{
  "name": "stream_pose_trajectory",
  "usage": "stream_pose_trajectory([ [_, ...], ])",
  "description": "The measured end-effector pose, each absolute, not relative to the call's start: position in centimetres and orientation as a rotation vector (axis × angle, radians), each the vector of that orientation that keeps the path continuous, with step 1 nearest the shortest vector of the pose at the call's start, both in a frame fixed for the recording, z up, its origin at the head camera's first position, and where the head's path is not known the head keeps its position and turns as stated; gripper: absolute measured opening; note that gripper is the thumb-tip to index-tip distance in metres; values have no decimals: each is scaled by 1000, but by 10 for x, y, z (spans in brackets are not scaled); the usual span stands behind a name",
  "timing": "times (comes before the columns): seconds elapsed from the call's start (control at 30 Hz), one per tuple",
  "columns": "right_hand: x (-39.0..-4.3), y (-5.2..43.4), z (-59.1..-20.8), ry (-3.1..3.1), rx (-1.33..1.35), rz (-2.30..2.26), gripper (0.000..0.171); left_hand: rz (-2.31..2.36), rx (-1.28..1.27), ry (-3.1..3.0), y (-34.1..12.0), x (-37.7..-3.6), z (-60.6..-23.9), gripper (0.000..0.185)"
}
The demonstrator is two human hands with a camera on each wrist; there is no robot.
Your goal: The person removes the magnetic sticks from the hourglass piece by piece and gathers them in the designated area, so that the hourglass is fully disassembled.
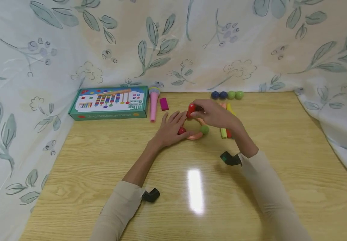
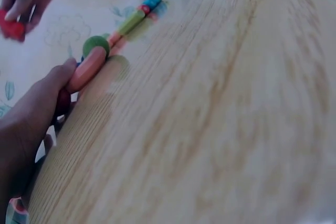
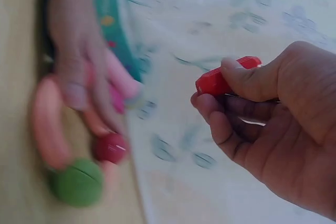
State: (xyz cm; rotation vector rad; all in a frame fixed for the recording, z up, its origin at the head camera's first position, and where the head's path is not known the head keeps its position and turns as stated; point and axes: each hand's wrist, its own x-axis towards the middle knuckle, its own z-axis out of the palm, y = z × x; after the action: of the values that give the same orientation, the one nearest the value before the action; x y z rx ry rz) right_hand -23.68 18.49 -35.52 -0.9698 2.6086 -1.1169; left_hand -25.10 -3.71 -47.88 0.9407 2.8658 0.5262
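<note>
A ring of curved salmon pieces (image 1: 195,136) lies on the table, with a green ball (image 1: 204,129) on its right side and a red ball (image 1: 181,131) on its left. My left hand (image 1: 172,130) rests on the ring's left side, fingers spread and thumb along a curved piece (image 2: 87,71). Above the ring's far side, my right hand (image 1: 214,112) pinches a small red faceted piece (image 3: 223,77) between thumb and fingers. The right wrist view shows that piece raised off the table, apart from the ring. Part of the ring is hidden under my left hand.
A green game box (image 1: 110,115) stands at the back left, beside a pink toy microphone (image 1: 153,105) and a magenta block (image 1: 164,104). Blue balls (image 1: 219,95) and green balls (image 1: 235,95) line the back edge. Colored sticks (image 1: 224,133) lie right of the ring.
</note>
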Motion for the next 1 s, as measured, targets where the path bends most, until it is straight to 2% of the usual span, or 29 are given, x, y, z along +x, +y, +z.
stream_pose_trajectory([
  [0.27,-237,226,-331,2738,-763,-1144,42,535,924,2844,-37,-251,-480,94],
  [0.6,-234,277,-318,2869,-555,-742,32,543,948,2861,-39,-252,-480,92],
  [0.8,-237,307,-331,2637,-331,-477,27,558,932,2862,-40,-252,-480,92],
  [1.0,-239,322,-349,2412,-126,-414,25,567,916,2854,-39,-250,-481,94],
])
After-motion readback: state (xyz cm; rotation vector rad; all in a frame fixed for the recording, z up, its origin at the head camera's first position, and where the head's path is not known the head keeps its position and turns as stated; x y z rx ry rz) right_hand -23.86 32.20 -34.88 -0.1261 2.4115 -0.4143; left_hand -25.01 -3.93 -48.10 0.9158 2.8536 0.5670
